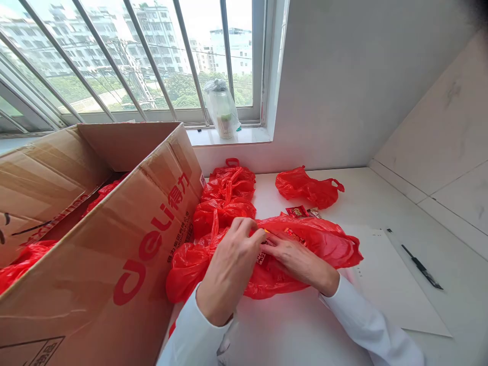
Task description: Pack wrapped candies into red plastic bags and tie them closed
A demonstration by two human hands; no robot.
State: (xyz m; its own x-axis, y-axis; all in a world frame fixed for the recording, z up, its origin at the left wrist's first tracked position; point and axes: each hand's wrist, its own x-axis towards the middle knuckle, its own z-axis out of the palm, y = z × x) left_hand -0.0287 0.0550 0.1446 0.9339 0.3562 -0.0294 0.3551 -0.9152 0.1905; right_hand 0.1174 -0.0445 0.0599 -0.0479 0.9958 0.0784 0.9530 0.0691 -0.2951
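An unknotted red plastic bag (328, 244) lies on the white table with small red snack packets (295, 235) in its mouth. My left hand (234, 259) is over the bag's left side, its fingers bent in a pinch. What they hold, if anything, is hidden; a bit of yellow shows by the fingertips. My right hand (295, 258) reaches into the bag from the right, with fingers stretched out over the packets. Beyond the bag lie a red packet (296, 211) and a brown one (314, 213) on the table.
At left stands a large open cardboard box (152, 229) with red bags (25, 262) inside. Several tied red bags (224, 211) line its right side. Another red bag (305, 187) lies near the wall. On the right are white paper (404, 284) and a black pen (422, 268). A plastic-wrapped jar (223, 112) stands on the sill.
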